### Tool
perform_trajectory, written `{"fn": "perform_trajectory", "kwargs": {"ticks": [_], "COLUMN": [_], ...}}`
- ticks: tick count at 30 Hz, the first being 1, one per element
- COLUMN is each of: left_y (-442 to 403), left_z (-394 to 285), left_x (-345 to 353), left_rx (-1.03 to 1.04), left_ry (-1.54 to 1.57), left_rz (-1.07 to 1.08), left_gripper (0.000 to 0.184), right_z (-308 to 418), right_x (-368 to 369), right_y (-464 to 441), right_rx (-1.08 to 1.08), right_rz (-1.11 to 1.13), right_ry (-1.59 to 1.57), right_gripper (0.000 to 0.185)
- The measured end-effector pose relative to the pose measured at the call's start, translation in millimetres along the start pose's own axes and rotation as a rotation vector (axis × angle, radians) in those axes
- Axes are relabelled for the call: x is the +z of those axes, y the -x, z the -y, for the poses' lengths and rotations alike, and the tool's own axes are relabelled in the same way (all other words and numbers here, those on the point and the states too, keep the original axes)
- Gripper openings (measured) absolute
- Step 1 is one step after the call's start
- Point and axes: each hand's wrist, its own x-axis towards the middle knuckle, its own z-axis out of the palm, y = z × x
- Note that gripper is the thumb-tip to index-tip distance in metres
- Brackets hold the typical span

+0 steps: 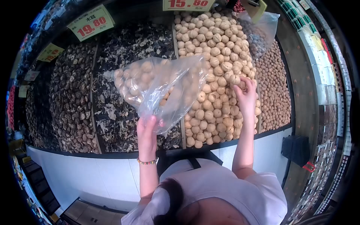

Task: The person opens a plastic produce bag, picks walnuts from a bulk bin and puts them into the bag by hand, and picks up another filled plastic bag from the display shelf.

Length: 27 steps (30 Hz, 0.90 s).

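Your right hand (247, 95) grips a single walnut (234, 79) between thumb and fingertips, at the right side of the walnut heap (213, 56); whether the nut is clear of the heap cannot be told. Your left hand (146, 129) is closed on the edge of a clear plastic bag (182, 77), partly filled with walnuts, which spans the divider between the heap and a bin of dark, crinkled dried fungus (108, 108). A beaded bracelet (147, 161) circles your left wrist. To the right of the heap lie smaller round brown nuts (275, 97), with a second bag (258, 33) of dark contents at their far end. Farther left are dried mushrooms (73, 101). Beyond the fungus stands a price sign (91, 23) reading 19.80.
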Motion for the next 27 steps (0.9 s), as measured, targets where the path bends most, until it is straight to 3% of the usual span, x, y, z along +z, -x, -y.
{"fn": "perform_trajectory", "kwargs": {"ticks": [2,5,7,8,12,15,17,18,19,21,24,27], "left_y": [-5,-20,-31,-42,-68,-87,-99,-90,-92,-69,-54,-2], "left_z": [6,-3,-23,-27,-64,-98,-124,-138,-151,-164,-174,-175], "left_x": [3,10,26,19,52,58,53,70,71,95,85,89], "left_rx": [-0.066,-0.069,-0.004,0.040,0.205,0.400,0.448,0.465,0.516,0.600,0.564,0.617], "left_ry": [-0.011,0.063,0.063,0.073,0.118,0.233,0.405,0.444,0.494,0.411,0.488,0.500], "left_rz": [0.009,-0.157,-0.288,-0.180,-0.270,-0.185,0.133,0.077,0.422,0.098,0.633,0.407], "left_gripper": [0.028,0.024,0.028,0.033,0.036,0.026,0.017,0.018,0.019,0.019,0.018,0.018], "right_z": [-20,-25,-42,-50,-55,-51,-42,-42,-45,-49,-57,-49], "right_x": [5,4,6,7,5,2,-2,0,2,8,12,8], "right_y": [-3,0,1,2,7,13,19,22,24,23,28,31], "right_rx": [0.003,0.046,-0.023,-0.059,-0.181,-0.154,-0.013,-0.036,-0.065,-0.148,-0.224,-0.147], "right_rz": [0.041,0.114,0.068,0.046,-0.002,0.023,0.099,0.083,0.070,0.022,-0.059,-0.042], "right_ry": [0.044,0.036,0.014,0.005,0.049,0.004,-0.182,-0.177,-0.174,-0.113,0.016,-0.084], "right_gripper": [0.036,0.045,0.048,0.050,0.053,0.054,0.054,0.054,0.054,0.054,0.054,0.050]}}
